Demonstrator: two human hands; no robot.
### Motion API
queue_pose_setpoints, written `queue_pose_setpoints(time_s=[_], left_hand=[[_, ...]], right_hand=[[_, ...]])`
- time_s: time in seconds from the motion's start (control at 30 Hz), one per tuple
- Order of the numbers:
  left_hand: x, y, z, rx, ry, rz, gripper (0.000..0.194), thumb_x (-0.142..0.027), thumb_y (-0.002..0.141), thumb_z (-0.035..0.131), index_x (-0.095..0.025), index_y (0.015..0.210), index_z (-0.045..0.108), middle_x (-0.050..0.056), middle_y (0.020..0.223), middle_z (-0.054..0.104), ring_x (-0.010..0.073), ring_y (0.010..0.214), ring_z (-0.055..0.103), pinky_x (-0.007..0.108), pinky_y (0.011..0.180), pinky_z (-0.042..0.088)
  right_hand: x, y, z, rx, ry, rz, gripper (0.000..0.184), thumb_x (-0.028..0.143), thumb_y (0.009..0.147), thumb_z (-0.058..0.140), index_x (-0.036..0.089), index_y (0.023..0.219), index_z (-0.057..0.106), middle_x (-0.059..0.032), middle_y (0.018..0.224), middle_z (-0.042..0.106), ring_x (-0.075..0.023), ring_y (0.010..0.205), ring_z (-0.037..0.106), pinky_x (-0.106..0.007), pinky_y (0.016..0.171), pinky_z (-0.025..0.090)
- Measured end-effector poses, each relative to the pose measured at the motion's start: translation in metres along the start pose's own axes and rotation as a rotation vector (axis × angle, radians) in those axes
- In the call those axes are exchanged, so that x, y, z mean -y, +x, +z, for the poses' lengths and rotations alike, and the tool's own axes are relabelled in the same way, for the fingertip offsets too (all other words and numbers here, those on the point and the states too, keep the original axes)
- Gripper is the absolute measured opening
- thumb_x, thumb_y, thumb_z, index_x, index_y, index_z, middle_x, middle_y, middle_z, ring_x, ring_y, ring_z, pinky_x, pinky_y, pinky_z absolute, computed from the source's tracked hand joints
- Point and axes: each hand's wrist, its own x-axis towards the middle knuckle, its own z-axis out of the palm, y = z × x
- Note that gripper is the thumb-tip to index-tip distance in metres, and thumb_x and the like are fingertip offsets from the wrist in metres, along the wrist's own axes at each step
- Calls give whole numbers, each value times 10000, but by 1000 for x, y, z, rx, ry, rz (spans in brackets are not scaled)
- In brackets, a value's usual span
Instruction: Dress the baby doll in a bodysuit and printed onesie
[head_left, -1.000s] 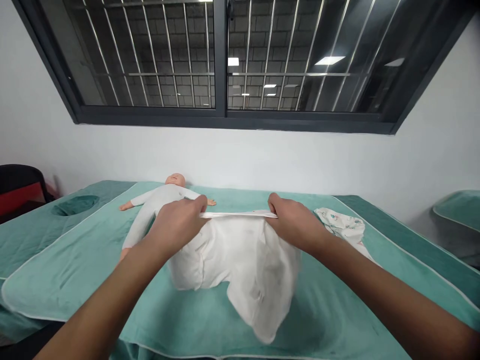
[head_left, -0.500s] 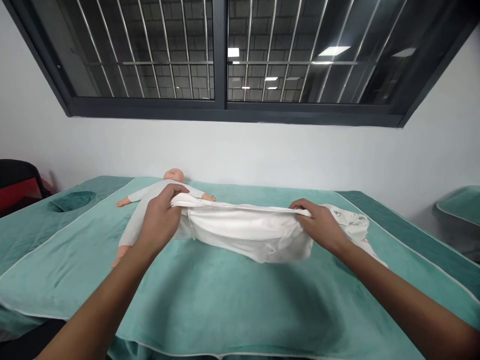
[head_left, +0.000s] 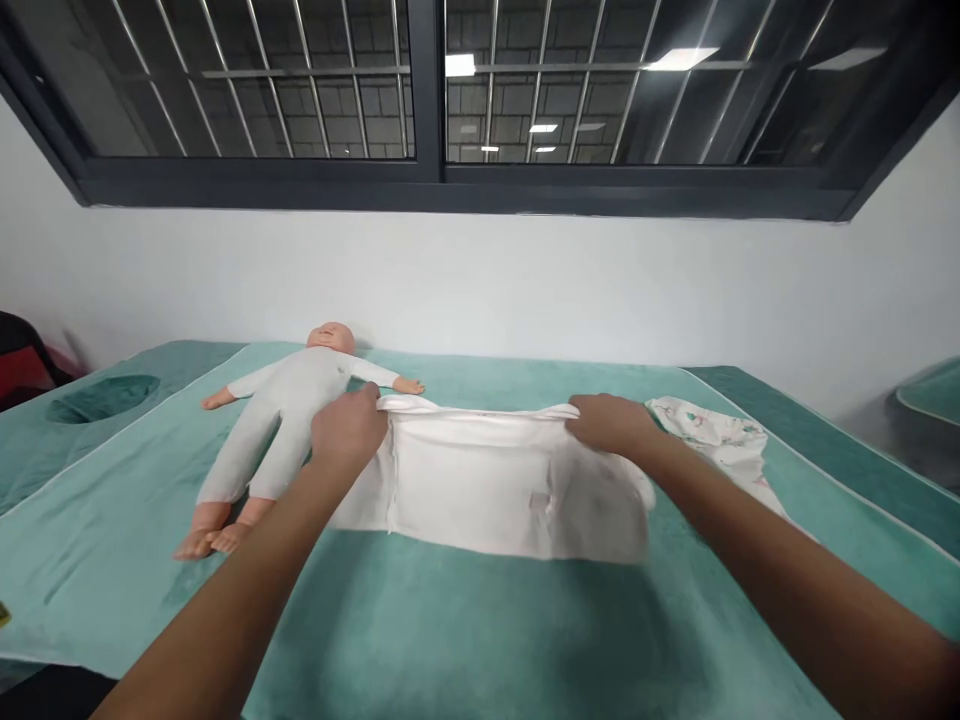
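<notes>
A white cloth garment [head_left: 472,480], with seams showing, hangs stretched between my two hands above the bed. My left hand [head_left: 351,425] is closed on its upper left edge. The upper right edge is gripped in my right hand [head_left: 609,422], fingers wrapped over the fabric. Behind and left of my left hand, a baby doll [head_left: 300,385] with a pale grey cloth body lies on its back, arms spread, its head toward the wall. A printed white cloth [head_left: 709,435] lies crumpled beyond my right forearm, which partly covers it.
A green padded bed cover [head_left: 450,630] with white piping spreads beneath everything, with a round face hole [head_left: 103,398] at its left. Behind it stand a white wall [head_left: 480,285] and a dark-framed barred window [head_left: 480,188]. A black and red object [head_left: 26,365] sits at the far left.
The garment now hangs flatter and lower, pulled taut, and my hands have come slightly closer together. The camera view has shifted, so more of the doll shows.
</notes>
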Motion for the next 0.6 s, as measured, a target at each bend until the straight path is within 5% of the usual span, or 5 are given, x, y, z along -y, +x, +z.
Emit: queue_pose_setpoints(time_s=[0.13, 0.2, 0.27, 0.37, 0.6], left_hand=[[-22, 15, 54, -157, -49, -26, 348, -216, 877, 380, -135, 1184, 522, 197, 1168, 591, 330, 1059, 567, 413, 781, 457], [-35, 9, 79, -240, -26, 155, 365, -138, 871, 366, -131, 1199, 528, 190, 1215, 560, 320, 1135, 514, 441, 890, 421], [-46, 3, 100, -145, -81, 385, 362, -84, 868, 350, -163, 1148, 567, 150, 1178, 584, 269, 1118, 526, 406, 925, 412], [-57, 5, 119, -23, -193, 408, 306, -144, 914, 337, -170, 1090, 585, 130, 1129, 607, 242, 1070, 559, 373, 880, 446], [-64, 29, 137, -224, -97, 359, 443, -251, 919, 379, -158, 1344, 459, 137, 1428, 458, 290, 1309, 391, 500, 1059, 314]], right_hand=[[43, 18, 47, -391, -28, 15, 357, 84, 837, 417, 105, 1164, 560, -215, 1187, 589, -320, 1094, 543, -449, 866, 423], [67, 14, 74, -486, 34, -166, 400, 68, 848, 405, 85, 1232, 516, -211, 1293, 531, -307, 1206, 471, -444, 975, 380], [88, 7, 96, -479, 138, -287, 374, 91, 876, 385, 89, 1223, 521, -185, 1330, 513, -281, 1261, 428, -417, 1031, 352], [108, 5, 111, -461, 272, -289, 356, 135, 913, 354, 108, 1228, 519, -166, 1379, 479, -270, 1299, 394, -412, 1044, 350], [97, 48, 111, -281, 407, -83, 366, 234, 897, 413, 175, 1252, 483, -119, 1382, 481, -257, 1250, 447, -411, 990, 400]])
